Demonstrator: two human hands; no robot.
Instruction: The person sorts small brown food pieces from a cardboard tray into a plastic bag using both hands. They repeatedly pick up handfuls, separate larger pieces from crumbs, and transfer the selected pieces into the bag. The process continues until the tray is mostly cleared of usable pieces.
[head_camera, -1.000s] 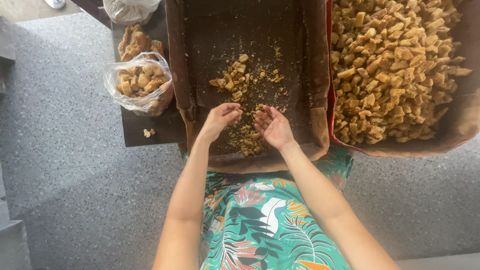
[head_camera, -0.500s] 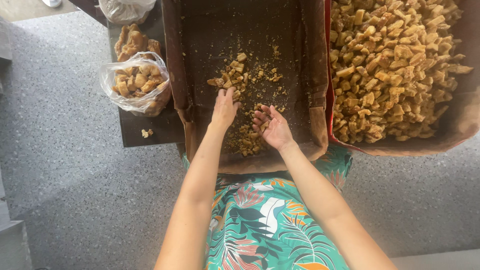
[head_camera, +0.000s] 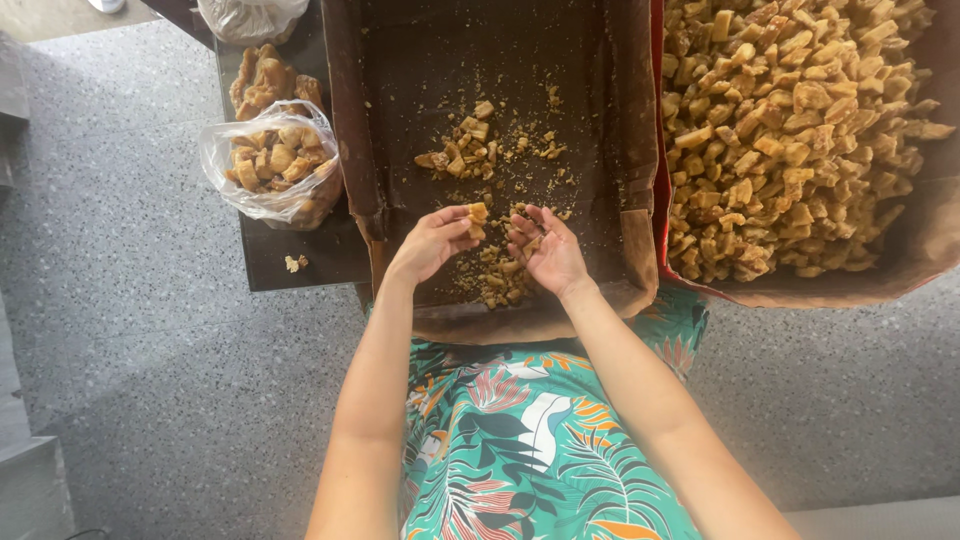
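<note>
Centre frame, over the near end of the brown-lined tray (head_camera: 610, 150): left hand (head_camera: 430, 245) has its grip pinched on a golden chunk (head_camera: 478, 213), while right hand (head_camera: 548, 252) lies palm-up, fingers apart, cupping a few crumbs. Step in hand looks like sorting the scattered pieces (head_camera: 470, 150). Next move calls for carrying the chunk clear, perhaps toward the plastic bag (head_camera: 270, 160) at upper left.

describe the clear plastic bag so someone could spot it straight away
Start at the nearly empty brown-lined tray in the middle, above both hands. On the dark board left of it sits a clear plastic bag of golden chunks. It is open, unlike the tied bag at the top edge.
</note>
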